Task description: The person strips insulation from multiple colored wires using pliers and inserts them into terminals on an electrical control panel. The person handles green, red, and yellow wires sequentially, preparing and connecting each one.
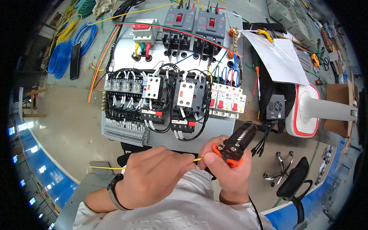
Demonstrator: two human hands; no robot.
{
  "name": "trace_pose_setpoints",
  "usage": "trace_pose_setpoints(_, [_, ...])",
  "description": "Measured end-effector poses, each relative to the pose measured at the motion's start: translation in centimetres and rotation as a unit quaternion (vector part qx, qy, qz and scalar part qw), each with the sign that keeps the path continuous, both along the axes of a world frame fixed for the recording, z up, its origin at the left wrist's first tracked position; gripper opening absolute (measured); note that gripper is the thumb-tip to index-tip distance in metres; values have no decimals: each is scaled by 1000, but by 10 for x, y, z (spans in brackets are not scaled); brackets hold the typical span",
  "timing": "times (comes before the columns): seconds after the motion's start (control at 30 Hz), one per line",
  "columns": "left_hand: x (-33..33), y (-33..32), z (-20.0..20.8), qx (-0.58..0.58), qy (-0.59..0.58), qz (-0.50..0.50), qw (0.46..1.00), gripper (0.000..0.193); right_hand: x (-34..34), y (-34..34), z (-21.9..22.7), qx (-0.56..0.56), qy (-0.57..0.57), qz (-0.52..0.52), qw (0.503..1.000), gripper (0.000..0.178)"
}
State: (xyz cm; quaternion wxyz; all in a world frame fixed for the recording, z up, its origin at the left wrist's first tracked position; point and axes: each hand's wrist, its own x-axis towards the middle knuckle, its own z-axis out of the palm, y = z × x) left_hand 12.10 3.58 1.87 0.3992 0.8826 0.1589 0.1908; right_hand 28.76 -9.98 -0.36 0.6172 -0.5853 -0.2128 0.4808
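My left hand point(151, 178), with a dark band at its wrist, pinches a yellow wire point(107, 167). The wire passes under the hand and comes out at the fingertips, its end reaching my right thumb. Closed around a wire stripper point(239, 142) with orange handles and dark jaws, my right hand point(230, 174) also has thumb and forefinger at the wire's end. The jaws point up and away from the wire. Just beyond both hands lies a wired electrical panel point(214, 134) with contactors point(186, 94), relays point(124, 85) and a grey terminal strip point(124, 132).
Two large grey breakers point(211, 23) sit at the panel's far edge. Coiled blue wire point(60, 57) lies far left. To the right are a paper sheet point(278, 55), an orange-handled screwdriver point(257, 76) and a white-and-red stand point(306, 111). A chair point(295, 180) stands on the floor lower right.
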Motion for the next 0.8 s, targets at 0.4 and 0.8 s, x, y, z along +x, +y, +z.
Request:
trace_pose_setpoints(0.4, [6,-6,12,29,13,41,999,25,22,-2,5,-34,12,-87,996,11])
trace_pose_setpoints(0.8, [-110,77,3,-226,77,409,881,15,56,16,-19,83,-59,-164,981,18])
